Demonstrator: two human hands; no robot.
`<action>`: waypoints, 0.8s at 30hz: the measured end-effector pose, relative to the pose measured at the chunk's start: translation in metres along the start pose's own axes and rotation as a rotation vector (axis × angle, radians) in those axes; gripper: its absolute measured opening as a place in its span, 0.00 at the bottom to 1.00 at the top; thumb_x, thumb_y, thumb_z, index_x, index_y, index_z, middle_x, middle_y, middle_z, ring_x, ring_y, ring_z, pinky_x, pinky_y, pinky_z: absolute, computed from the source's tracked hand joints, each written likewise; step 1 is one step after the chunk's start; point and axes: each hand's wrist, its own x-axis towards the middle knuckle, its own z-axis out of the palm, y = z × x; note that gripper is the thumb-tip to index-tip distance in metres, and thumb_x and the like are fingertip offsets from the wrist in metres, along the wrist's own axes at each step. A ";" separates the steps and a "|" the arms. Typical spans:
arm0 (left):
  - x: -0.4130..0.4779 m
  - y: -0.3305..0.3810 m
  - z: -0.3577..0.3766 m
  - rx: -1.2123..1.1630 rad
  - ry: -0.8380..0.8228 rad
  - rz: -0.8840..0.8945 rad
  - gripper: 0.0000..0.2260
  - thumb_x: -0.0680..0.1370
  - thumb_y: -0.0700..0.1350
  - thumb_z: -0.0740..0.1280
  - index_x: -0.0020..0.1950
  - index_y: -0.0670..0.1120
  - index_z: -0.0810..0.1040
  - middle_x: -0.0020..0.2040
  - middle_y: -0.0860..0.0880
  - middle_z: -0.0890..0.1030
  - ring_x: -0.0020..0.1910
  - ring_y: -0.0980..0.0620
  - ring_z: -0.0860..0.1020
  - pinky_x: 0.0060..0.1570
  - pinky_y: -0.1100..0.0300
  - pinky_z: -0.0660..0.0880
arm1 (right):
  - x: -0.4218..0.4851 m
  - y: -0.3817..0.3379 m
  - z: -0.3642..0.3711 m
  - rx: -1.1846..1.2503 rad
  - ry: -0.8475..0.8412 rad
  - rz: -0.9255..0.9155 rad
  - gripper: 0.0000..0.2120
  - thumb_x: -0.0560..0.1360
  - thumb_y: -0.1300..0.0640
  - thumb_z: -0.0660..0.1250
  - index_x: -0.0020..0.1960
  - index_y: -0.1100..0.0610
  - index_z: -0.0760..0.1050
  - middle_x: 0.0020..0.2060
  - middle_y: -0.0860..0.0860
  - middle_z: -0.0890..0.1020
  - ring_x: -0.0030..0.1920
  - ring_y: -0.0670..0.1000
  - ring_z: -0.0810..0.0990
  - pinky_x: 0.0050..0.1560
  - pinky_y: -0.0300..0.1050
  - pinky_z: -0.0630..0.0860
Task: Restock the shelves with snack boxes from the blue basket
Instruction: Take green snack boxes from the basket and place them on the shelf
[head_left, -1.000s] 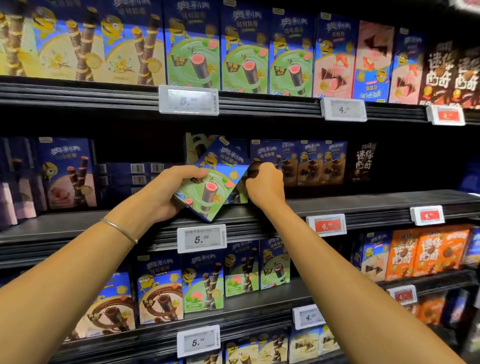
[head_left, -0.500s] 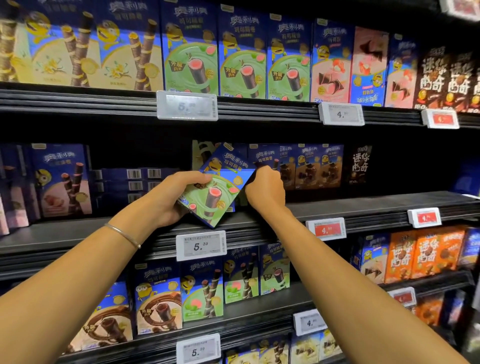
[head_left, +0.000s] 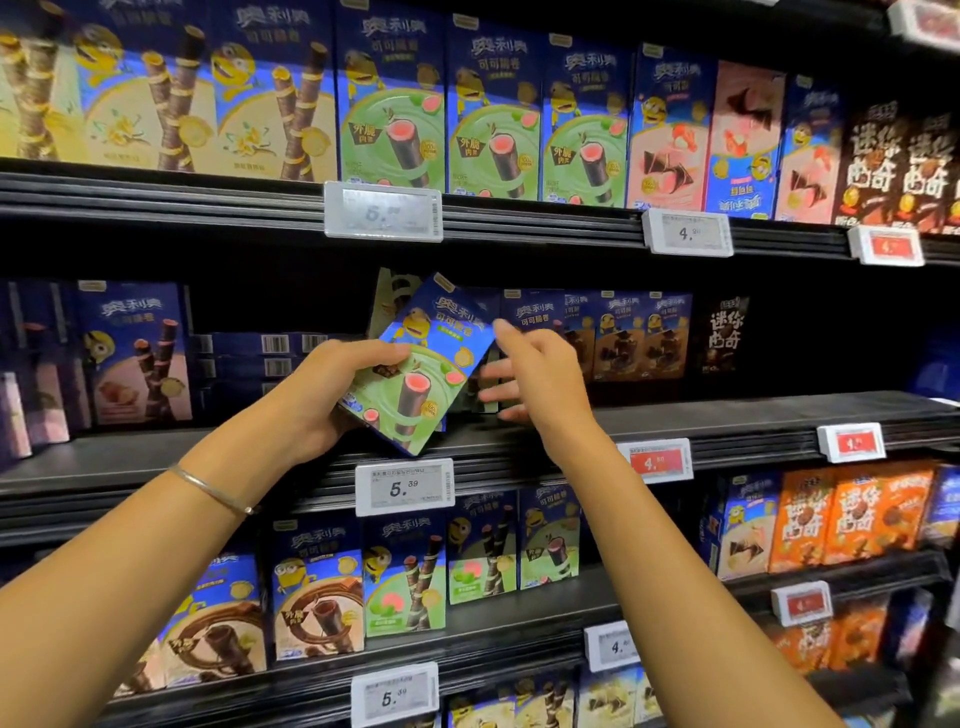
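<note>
the left hand (head_left: 332, 395) grips a blue and green snack box (head_left: 421, 374) by its lower left part, with the thumb curled over the front face and the fingers hidden behind it. the box is tilted with its top leaning right. it is held in the air at the front lip of the middle shelf (head_left: 727, 415), just above a white price tag reading 5.39 (head_left: 404, 486). the right hand (head_left: 535, 379) is just beside the box's right edge, its fingers straight and spread, holding nothing. its index fingertip is at the box's upper right edge, and i cannot tell whether it touches the card. a thin metal bracelet (head_left: 213, 488) sits on the left wrist. deeper on the same shelf, to the right of the held box, stands a row of upright blue boxes with brown fronts (head_left: 623, 338). to the left lie flat stacked boxes with barcodes facing out (head_left: 260, 358), and further left stands 1 upright box with a pink front (head_left: 135, 353). a red price tag (head_left: 655, 461) is clipped to the shelf edge below the right wrist. the shelf above carries 3 upright green boxes of the same kind (head_left: 493, 119) side by side, with yellow ones to their left and pink ones to their right.
</note>
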 end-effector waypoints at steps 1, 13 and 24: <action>-0.003 0.000 0.001 0.004 -0.009 0.016 0.08 0.76 0.47 0.73 0.48 0.43 0.88 0.53 0.41 0.88 0.49 0.42 0.87 0.52 0.50 0.81 | -0.006 -0.005 0.004 0.063 -0.109 0.049 0.19 0.78 0.41 0.68 0.56 0.57 0.75 0.43 0.51 0.87 0.39 0.51 0.88 0.32 0.44 0.81; -0.005 0.000 -0.019 -0.062 0.226 0.083 0.11 0.83 0.46 0.69 0.54 0.38 0.81 0.50 0.38 0.88 0.46 0.44 0.88 0.45 0.50 0.86 | -0.005 -0.003 -0.005 0.210 -0.144 0.086 0.13 0.77 0.53 0.72 0.58 0.59 0.81 0.48 0.51 0.88 0.42 0.48 0.85 0.38 0.41 0.79; -0.011 0.013 -0.045 0.227 0.299 0.032 0.06 0.76 0.44 0.74 0.45 0.41 0.81 0.41 0.41 0.87 0.34 0.47 0.86 0.33 0.58 0.81 | -0.006 -0.006 -0.019 0.342 -0.036 0.071 0.09 0.78 0.56 0.72 0.55 0.60 0.83 0.49 0.54 0.88 0.45 0.52 0.87 0.36 0.42 0.81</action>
